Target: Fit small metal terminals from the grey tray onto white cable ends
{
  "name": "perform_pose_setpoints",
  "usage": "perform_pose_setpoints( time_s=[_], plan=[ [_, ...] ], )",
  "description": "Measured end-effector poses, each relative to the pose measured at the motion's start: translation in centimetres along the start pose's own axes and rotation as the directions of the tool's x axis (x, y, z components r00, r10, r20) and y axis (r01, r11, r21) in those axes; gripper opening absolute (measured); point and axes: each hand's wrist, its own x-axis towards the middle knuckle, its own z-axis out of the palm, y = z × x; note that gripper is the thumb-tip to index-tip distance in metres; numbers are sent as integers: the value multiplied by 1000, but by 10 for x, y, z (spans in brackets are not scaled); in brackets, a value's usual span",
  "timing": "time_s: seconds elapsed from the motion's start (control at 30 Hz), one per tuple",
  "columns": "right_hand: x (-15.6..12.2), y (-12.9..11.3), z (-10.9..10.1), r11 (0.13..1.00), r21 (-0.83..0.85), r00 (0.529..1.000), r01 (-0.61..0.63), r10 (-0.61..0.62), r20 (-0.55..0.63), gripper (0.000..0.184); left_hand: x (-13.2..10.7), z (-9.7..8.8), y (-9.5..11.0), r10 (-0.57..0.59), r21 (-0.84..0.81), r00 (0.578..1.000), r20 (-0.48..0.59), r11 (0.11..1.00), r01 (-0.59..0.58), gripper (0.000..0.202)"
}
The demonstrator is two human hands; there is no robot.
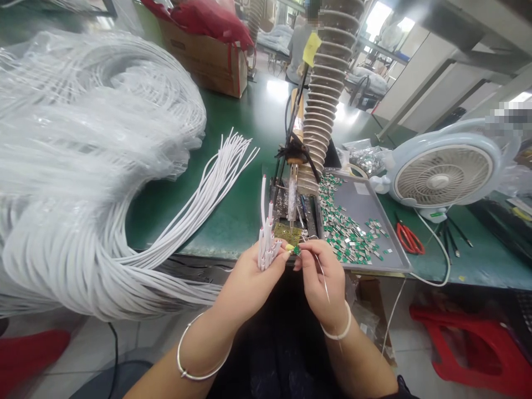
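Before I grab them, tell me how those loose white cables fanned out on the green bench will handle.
The white cables look floppy, since they curve and splay across the bench. Each is thin, so probably light, though the long strands may tangle when lifted. Their smooth, glossy coating suggests they could slip from a loose grip.

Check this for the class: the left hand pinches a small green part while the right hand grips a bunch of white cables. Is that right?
No, the hands are swapped: the left hand grips the bunch of white cables, and the right hand pinches the small green part. The head view shows it.
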Motion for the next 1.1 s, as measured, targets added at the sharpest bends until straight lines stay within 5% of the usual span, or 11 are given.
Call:
perform_pose_setpoints(
  time_s=[0.3, 1.1],
  plan=[
    [3, -6, 6, 975, 144, 985, -172, 164, 61, 8, 1, -2, -4, 35, 12, 997, -73, 999, -34, 16],
    [16, -6, 10, 984, 119, 991, -133, 133, 11, 8, 10, 1, 9, 56, -86, 994, -93, 994, -64, 13]
  ],
)
